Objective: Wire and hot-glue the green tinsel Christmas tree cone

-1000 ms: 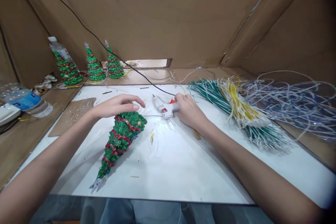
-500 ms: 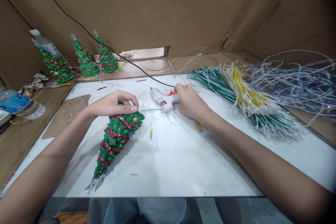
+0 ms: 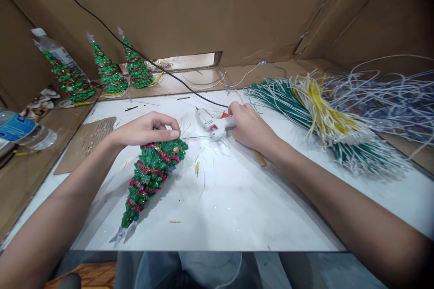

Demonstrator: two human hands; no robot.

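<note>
A green tinsel tree (image 3: 147, 176) with red garland lies tilted on the white board, its silver star pointing toward the front edge. My left hand (image 3: 152, 128) is closed on the tree's wide base end, fingers curled over it. A white glue gun (image 3: 212, 124) with a red trigger part lies on the board near the middle. Around its rear end my right hand (image 3: 246, 124) is closed, and its fingertips are partly hidden.
Three upright trees (image 3: 137, 67) and a bottle (image 3: 59, 52) stand at the back left. Another bottle (image 3: 23, 131) lies at far left beside a cardboard piece (image 3: 86, 144). Green and yellow wire bundles (image 3: 318, 117) lie at right. A black cord (image 3: 135, 49) crosses the back.
The view has shifted slightly. Both hands keep nearly the same places on the tree and the glue gun.
</note>
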